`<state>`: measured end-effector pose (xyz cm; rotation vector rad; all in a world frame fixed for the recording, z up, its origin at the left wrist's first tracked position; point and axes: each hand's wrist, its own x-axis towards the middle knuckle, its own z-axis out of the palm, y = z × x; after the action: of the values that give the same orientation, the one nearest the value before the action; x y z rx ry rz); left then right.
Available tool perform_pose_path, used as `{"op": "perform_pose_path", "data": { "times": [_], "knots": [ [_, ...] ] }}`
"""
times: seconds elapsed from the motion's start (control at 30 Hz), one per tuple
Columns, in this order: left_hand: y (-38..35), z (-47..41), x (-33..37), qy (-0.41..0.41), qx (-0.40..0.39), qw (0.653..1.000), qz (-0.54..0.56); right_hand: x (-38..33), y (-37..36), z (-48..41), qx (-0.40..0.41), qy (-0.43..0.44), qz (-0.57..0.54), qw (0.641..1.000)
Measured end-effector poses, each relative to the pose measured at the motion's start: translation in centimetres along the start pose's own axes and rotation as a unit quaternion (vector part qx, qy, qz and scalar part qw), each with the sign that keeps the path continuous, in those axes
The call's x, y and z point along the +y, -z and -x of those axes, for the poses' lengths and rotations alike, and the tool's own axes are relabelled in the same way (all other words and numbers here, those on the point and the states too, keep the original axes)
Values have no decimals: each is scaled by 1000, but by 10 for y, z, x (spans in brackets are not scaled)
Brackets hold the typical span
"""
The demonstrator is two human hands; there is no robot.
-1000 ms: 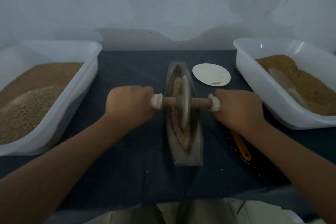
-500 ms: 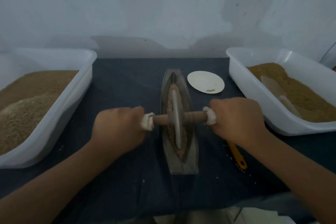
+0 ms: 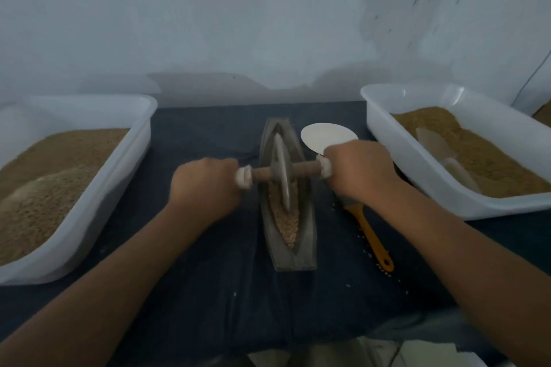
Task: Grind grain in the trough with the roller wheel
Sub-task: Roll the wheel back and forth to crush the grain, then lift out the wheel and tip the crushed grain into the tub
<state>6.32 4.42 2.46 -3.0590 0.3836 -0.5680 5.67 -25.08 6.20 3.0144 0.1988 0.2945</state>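
As the head cam looks down, the flat grey roller wheel (image 3: 281, 171) stands on its edge in the long grey boat-shaped trough (image 3: 301, 247), mid frame, a bit toward the trough's far tip. Brown grain (image 3: 287, 217) lies in the groove, mostly on the near side of the wheel. The L hand (image 3: 205, 185) is curled tight round the left end of the brown wooden axle (image 3: 304, 168), and the R hand (image 3: 360, 170) is curled round the right end. White wraps show next to both fists.

To do this step well, I think: push down w/ both hands the same, so the wheel doesn't tip. Roll slow, tip to tip, so no grain hops onto the dark blue cloth (image 3: 208, 277).

Other stuff: white plastic left tub (image 3: 131, 158) & right tub (image 3: 417, 164), both w/ grain. A round white plate (image 3: 325, 135) sits partly behind the R hand, and a yellow-handled brush (image 3: 369, 235) lies just below it.
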Motion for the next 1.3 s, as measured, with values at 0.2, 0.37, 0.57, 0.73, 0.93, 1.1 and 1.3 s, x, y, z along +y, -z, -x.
{"op": "perform_pose_path", "data": {
  "times": [0.2,0.37,0.57,0.73,0.93,1.1,1.3],
  "knots": [
    [31,26,5,-41,-67,997,-21,1,10,31,-79,53,-36,995],
    [38,0,6,-80,-139,987,-19,-11,22,16,-47,46,-12,998],
    [18,26,4,40,-113,984,133,-16,32,15,34,90,48,994],
    [21,37,12,126,-66,951,275,-15,62,32,200,115,-35,972],
    [34,51,16,270,-42,856,439,8,51,67,353,100,-174,914],
    [24,67,-3,342,-8,826,448,22,-6,91,217,-7,-260,941],
    [23,73,-20,344,-58,854,385,18,-36,94,106,-83,-297,945]
  ]
}}
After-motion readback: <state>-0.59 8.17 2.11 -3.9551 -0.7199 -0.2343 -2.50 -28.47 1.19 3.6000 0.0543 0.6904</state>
